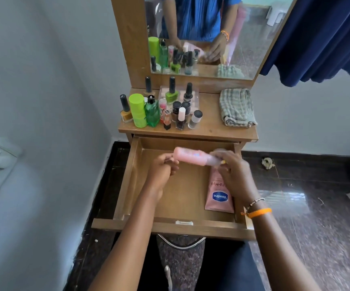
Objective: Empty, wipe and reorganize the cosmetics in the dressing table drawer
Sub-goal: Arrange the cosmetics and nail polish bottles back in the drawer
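Both hands, left hand (163, 164) and right hand (230, 169), pinch the blurred pink bottle (193, 156) by its ends above the drawer (128, 181); a loose grip could drop it onto the tube (219, 196).

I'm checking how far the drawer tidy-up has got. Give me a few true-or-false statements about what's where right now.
1. The drawer is pulled open. True.
2. A Vaseline tube lies in the drawer. True.
3. The cloth is in the drawer. False: it lies folded on the tabletop, at the right.
4. The nail polish bottles stand on the floor. False: they stand on the tabletop, at the left.
5. The right hand grips a pink bottle over the drawer. True.
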